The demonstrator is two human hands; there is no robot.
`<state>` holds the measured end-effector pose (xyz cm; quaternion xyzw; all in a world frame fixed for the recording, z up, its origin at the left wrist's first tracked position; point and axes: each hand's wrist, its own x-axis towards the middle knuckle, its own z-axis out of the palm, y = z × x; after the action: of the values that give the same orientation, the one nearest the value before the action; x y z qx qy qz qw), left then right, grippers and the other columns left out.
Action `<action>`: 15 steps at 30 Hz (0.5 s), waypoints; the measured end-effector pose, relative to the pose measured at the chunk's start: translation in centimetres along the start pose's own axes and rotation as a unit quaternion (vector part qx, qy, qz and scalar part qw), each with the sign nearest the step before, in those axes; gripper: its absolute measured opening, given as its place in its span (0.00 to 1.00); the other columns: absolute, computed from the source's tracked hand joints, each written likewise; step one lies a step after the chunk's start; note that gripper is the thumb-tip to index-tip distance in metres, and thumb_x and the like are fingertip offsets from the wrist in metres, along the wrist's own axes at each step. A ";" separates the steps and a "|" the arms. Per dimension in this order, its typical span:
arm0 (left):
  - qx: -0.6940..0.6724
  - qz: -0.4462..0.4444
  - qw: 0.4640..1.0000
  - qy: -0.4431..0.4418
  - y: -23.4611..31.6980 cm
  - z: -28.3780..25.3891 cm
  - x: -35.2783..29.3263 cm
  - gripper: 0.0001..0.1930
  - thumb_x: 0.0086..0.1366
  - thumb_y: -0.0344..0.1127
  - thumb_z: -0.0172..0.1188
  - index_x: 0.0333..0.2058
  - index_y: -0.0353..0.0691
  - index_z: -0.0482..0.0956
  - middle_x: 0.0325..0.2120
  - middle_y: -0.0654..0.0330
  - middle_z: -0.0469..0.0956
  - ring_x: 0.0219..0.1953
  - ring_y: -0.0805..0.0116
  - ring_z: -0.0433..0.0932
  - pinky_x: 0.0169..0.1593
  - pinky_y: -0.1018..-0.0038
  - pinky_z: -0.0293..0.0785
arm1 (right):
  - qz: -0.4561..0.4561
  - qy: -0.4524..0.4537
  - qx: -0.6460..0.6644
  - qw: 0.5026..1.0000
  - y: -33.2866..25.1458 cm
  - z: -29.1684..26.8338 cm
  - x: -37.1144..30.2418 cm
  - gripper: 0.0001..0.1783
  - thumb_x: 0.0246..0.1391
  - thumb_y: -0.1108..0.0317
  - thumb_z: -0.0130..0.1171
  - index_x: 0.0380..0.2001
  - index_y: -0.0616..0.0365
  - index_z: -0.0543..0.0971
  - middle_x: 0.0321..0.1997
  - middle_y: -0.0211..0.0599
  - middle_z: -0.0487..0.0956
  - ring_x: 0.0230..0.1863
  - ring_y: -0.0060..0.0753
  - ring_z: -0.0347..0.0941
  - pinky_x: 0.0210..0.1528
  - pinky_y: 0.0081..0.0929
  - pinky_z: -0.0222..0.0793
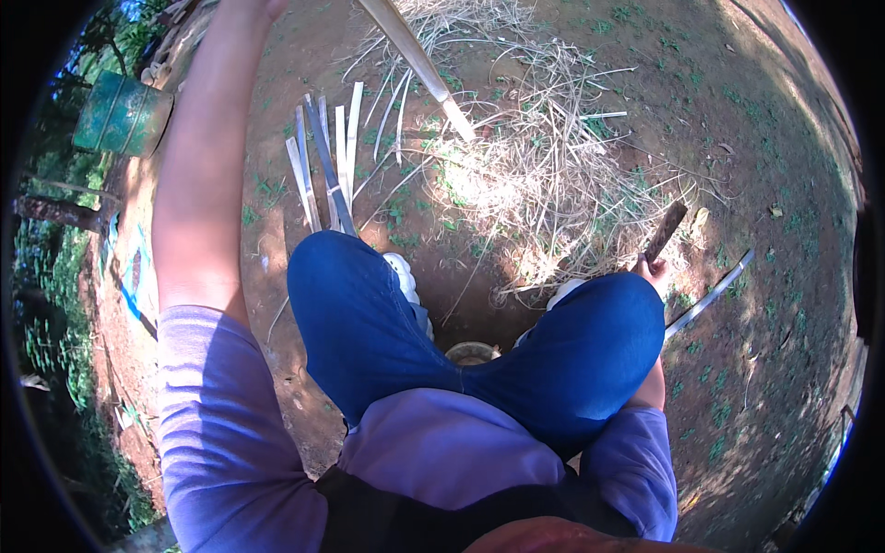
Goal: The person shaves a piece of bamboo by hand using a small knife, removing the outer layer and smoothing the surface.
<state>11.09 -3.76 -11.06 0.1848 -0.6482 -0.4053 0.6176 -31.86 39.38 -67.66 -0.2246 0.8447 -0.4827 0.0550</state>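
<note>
My left arm stretches up along the left side. Only a sliver of my left hand point(269, 7) shows at the upper edge, its fingers cut off. To its right, a long split bamboo piece point(417, 64) slants down from the upper edge, its pale end over the shavings; whether my left hand touches it cannot be seen. Beside my right knee, my right hand point(654, 268) is closed around a dark brown, flat, blade-like piece point(666, 230) that points up and away. My knee hides part of that hand and wrist.
A heap of pale shavings point(562, 175) covers the ground ahead. Several bamboo strips point(343, 157) lean out beyond my left knee. A curved pale strip point(710, 295) lies right of my right knee. A round object point(473, 352) sits between my legs. A green drum point(124, 113) lies far left.
</note>
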 end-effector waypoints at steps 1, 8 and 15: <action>0.022 -0.036 0.999 0.016 -4.0 -1.1 -1.9 0.50 0.63 0.53 0.73 0.71 0.41 0.50 0.57 0.53 0.68 0.58 0.61 0.72 0.58 0.59 0.75 | 0.032 -0.056 -0.035 0.997 -0.8 0.5 -0.7 0.20 0.55 0.57 0.75 0.32 0.57 0.74 0.23 0.30 0.76 0.22 0.22 0.71 0.25 0.25 0.67; -0.010 -0.230 0.973 0.023 -15.6 -2.1 -12.0 0.22 0.73 0.52 0.61 0.48 0.35 0.79 0.32 0.61 0.81 0.37 0.69 0.81 0.46 0.70 0.79 | 0.017 -0.198 -0.088 0.976 -8.7 4.2 1.3 0.21 0.70 0.51 0.54 0.40 0.63 0.75 0.27 0.44 0.80 0.29 0.42 0.79 0.39 0.44 0.73; -0.059 -0.125 0.979 0.152 -9.1 -6.4 -13.2 0.17 0.80 0.45 0.48 0.34 0.39 0.69 0.19 0.69 0.56 0.22 0.76 0.56 0.32 0.71 0.62 | 0.112 -0.500 -0.051 0.857 -28.2 1.7 4.1 0.16 0.60 0.71 0.60 0.48 0.63 0.70 0.35 0.34 0.73 0.31 0.29 0.79 0.34 0.31 0.84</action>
<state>16.99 -1.41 -27.08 0.2866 -0.4934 -0.4841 0.6634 -25.77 24.09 -44.38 -0.3425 0.7462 -0.2526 0.5120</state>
